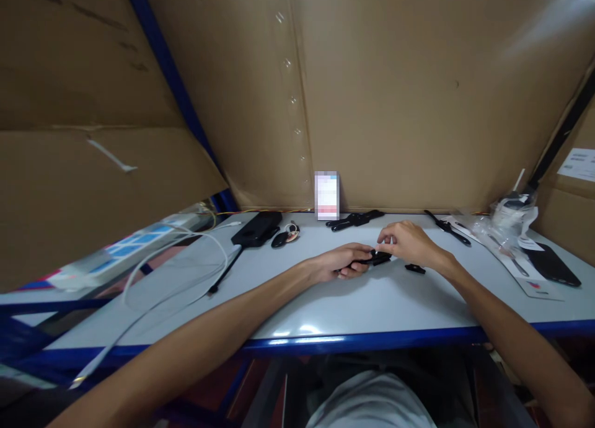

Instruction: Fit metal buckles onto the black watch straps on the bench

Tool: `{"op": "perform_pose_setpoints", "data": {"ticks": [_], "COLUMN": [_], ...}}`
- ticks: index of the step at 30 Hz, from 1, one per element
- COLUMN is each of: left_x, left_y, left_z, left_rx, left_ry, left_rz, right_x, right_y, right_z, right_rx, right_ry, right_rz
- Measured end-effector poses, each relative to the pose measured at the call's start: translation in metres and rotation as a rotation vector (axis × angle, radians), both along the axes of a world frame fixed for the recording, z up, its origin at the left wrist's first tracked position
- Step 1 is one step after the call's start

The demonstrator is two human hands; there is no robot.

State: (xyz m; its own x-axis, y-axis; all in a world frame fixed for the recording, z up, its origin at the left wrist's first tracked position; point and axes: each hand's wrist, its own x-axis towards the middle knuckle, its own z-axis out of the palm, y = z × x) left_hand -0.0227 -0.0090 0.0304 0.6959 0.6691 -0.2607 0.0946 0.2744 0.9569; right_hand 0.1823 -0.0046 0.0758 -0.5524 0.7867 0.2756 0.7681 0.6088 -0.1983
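Observation:
Near the middle of the table, my left hand is wrapped round a black watch strap, whose end sticks out to the right past the fingers. My right hand is closed in a pinch at that same end, its fingertips meeting the strap; the exact contact is too small to see. A small black piece lies on the table just below my right wrist. Behind my hands lie more black straps, crossed over one another. Another black strap rests to the right, apart from both hands.
A phone with a lit screen leans on the cardboard wall. Left stand a black box, keys, a white cable and a power strip. Plastic packaging and a dark phone are at right.

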Motion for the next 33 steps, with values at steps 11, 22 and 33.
{"op": "perform_pose_setpoints", "data": {"ticks": [11, 22, 33], "left_x": [-0.001, 0.001, -0.001], "left_y": [0.001, 0.0, 0.0], "left_z": [-0.002, -0.001, -0.001], "left_rx": [0.008, 0.036, 0.009], "left_ry": [0.009, 0.034, 0.014], "left_rz": [-0.001, -0.033, -0.017], "right_x": [-0.009, -0.021, -0.006], "right_y": [-0.002, 0.001, 0.001], "right_z": [-0.015, -0.027, -0.008], "right_rx": [0.196, 0.089, 0.067], "right_ry": [-0.166, -0.099, 0.056], "right_rz": [-0.01, -0.086, -0.035]}}
